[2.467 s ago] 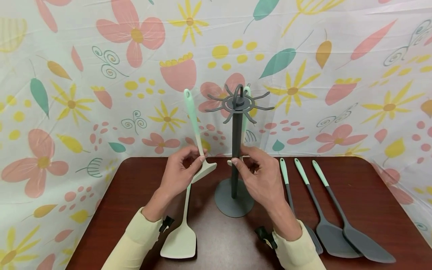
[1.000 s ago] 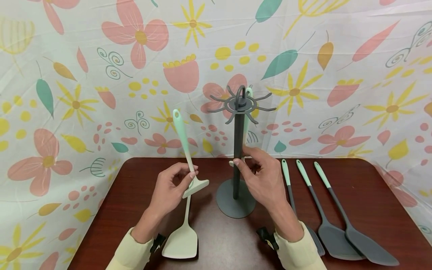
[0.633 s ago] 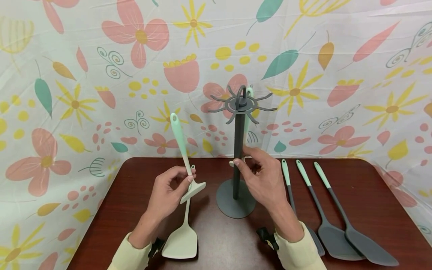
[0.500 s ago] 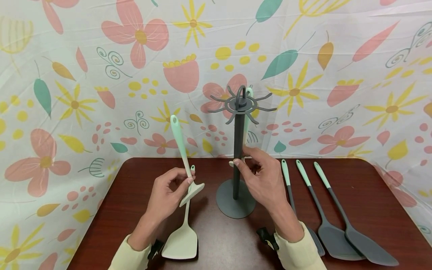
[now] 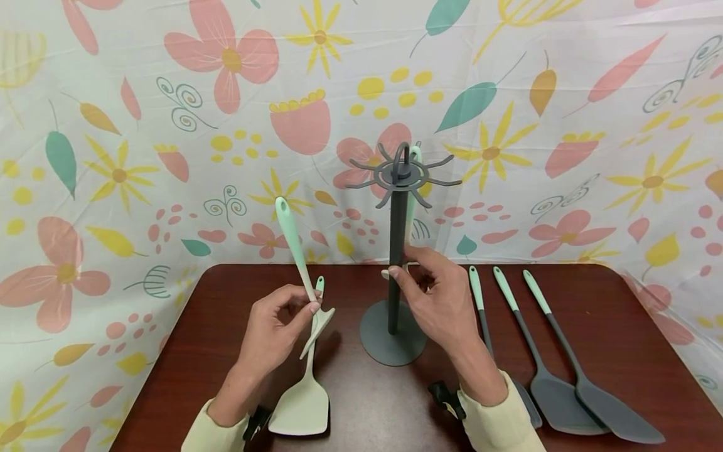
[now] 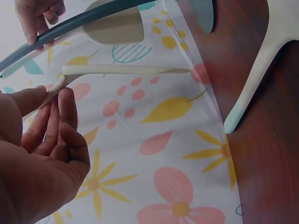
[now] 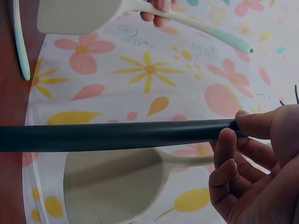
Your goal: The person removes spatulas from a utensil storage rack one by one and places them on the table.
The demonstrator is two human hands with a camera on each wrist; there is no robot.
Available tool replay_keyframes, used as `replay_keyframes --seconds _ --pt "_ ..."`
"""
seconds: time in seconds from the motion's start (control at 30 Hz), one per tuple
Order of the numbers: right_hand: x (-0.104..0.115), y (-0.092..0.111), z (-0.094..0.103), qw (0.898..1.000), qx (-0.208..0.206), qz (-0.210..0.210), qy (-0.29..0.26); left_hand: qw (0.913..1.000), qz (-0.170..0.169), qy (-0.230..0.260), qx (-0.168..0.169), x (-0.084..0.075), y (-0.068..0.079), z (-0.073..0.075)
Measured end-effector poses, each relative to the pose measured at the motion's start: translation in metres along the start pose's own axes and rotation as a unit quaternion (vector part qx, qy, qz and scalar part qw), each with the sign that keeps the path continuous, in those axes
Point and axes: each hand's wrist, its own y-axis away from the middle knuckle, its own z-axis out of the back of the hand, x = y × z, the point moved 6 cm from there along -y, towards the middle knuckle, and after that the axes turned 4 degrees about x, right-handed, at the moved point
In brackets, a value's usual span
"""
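My left hand (image 5: 277,326) pinches a cream spatula (image 5: 294,245) low on its shaft, between thumb and fingers. Its mint handle leans up to the left, and its blade points down, seen nearly edge-on. My right hand (image 5: 437,295) holds the pole (image 5: 396,232) of a dark grey utensil stand, thumb across the front. A second cream spatula (image 7: 117,186) hangs from the stand behind that pole; the right hand hides part of it in the head view. Below the left hand, a third cream spatula (image 5: 301,405) lies flat on the table.
On the right, grey spatulas with mint handles lie on the brown table (image 5: 181,351): one in the middle (image 5: 565,405), one outermost (image 5: 615,408), and one partly behind the right forearm. The stand's round base (image 5: 392,348) is mid-table. A flowered cloth (image 5: 226,157) hangs behind.
My left hand has moved down and left, away from the stand, with the spatula. Its blade has turned more edge-on. The right hand has stayed on the pole.
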Motion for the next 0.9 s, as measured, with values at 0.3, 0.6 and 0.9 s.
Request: replay_keyframes --seconds 0.3,0.6,0.9 --pt "0.001 -0.001 0.001 1.000 0.002 -0.002 -0.008 0.9998 0.004 -0.017 -0.009 0.001 0.005 0.008" --pt "0.000 0.000 -0.001 1.000 0.005 -0.006 -0.007 0.9998 0.016 -0.014 -0.002 0.001 0.013 0.014" --pt "-0.001 0.001 0.001 1.000 0.006 -0.013 -0.008 0.9982 0.041 -0.043 -0.002 0.002 0.017 0.022"
